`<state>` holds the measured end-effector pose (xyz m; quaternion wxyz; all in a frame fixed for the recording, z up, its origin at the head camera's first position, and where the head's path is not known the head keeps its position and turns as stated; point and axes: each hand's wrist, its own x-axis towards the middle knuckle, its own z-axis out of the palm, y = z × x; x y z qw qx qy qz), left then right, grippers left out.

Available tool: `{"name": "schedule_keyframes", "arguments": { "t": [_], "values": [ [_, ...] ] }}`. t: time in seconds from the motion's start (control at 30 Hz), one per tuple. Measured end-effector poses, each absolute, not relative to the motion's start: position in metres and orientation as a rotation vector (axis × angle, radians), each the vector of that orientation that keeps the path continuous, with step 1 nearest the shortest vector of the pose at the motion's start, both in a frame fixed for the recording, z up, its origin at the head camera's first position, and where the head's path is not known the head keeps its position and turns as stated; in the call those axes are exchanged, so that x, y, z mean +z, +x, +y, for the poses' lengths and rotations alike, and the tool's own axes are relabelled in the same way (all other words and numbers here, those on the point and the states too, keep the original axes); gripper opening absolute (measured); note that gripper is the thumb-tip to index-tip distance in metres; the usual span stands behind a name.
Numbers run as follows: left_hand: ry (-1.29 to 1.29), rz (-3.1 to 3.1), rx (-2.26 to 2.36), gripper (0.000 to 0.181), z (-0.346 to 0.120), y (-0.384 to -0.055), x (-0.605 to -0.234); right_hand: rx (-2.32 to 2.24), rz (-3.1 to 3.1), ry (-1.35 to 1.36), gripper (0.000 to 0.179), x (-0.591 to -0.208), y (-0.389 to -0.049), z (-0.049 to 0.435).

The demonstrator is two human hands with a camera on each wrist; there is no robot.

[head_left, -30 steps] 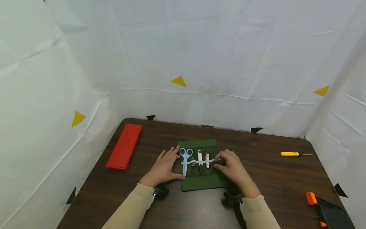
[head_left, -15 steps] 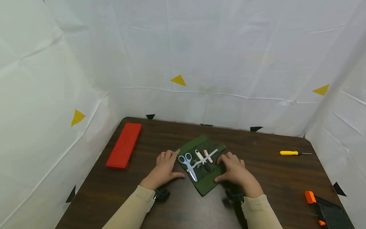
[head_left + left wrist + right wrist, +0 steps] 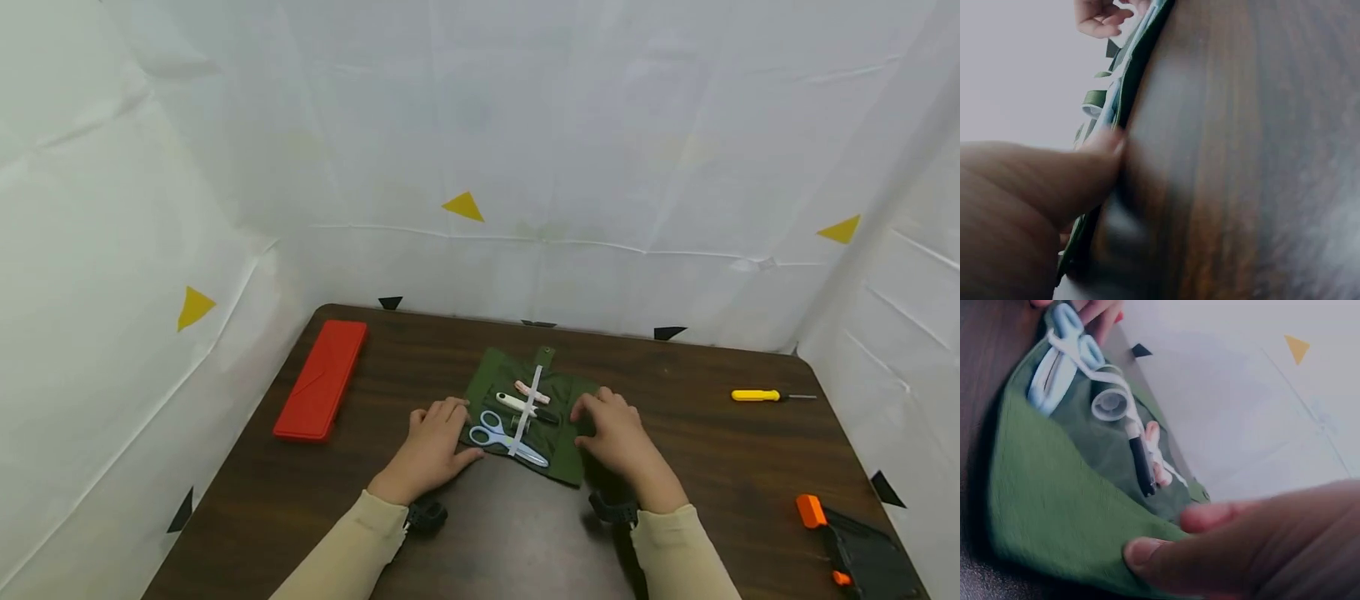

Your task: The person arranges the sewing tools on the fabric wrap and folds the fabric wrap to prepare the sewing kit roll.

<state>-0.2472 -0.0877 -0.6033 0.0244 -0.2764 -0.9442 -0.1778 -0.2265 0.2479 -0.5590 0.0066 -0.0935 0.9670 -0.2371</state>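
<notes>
A green cloth sewing kit (image 3: 573, 417) lies unfolded and turned at an angle on the table. A white elastic band (image 3: 527, 408) crosses light-blue scissors (image 3: 495, 433), a thread spool (image 3: 1110, 403), a white and black tool (image 3: 517, 404) and a small pink item (image 3: 532, 392). At the kit's left edge is my left hand (image 3: 427, 450), thumb and fingers spread; the left wrist view shows its thumb by the cloth's edge. My right hand (image 3: 622, 437) touches the right flap, fingers bent loosely and thumb apart. In the right wrist view its thumb (image 3: 1144, 551) rests against the flap.
A red flat case (image 3: 322, 379) lies at the table's left. On the right are a yellow-handled screwdriver (image 3: 757, 396) and a black and orange object (image 3: 862, 546), partly cut off at the table's edge. White sheeting (image 3: 570, 150) stands around the table.
The kit has turned counterclockwise on the table, so the scissors now lie nearest me and the snap tab points away. My right hand let go of the band's end; the left hand stayed nearly still.
</notes>
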Motion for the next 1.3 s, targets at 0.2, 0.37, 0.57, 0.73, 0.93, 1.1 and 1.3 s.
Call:
{"name": "schedule_keyframes", "arguments": {
  "t": [0.2,0.37,0.57,0.73,0.93,1.1,1.3],
  "values": [
    [-0.845,-2.924,-0.492,0.052,-0.087,-0.247,-0.605,-0.814,2.879,-0.434,0.023,-0.556,-0.226,0.246],
    [-0.828,-2.942,-0.488,0.065,-0.089,-0.247,-0.607,-0.812,2.794,-0.45,0.05,-0.552,-0.222,0.246],
    [-0.912,-2.909,-0.508,0.06,-0.089,-0.249,-0.61,-0.831,2.749,-0.472,0.047,-0.552,-0.221,0.25],
    [-0.985,-2.881,-0.534,0.057,-0.089,-0.25,-0.609,-0.872,2.717,-0.52,0.026,-0.552,-0.222,0.254],
    [-0.957,-2.876,-0.583,0.064,-0.09,-0.249,-0.604,-0.914,2.743,-0.575,0.016,-0.549,-0.224,0.257],
    [-0.994,-2.88,-0.542,0.061,-0.091,-0.25,-0.603,-0.933,2.743,-0.567,0.016,-0.548,-0.225,0.259],
    [-0.986,-2.856,-0.532,0.047,-0.089,-0.248,-0.599,-0.934,2.756,-0.565,0.015,-0.55,-0.225,0.261]
  ]
}}
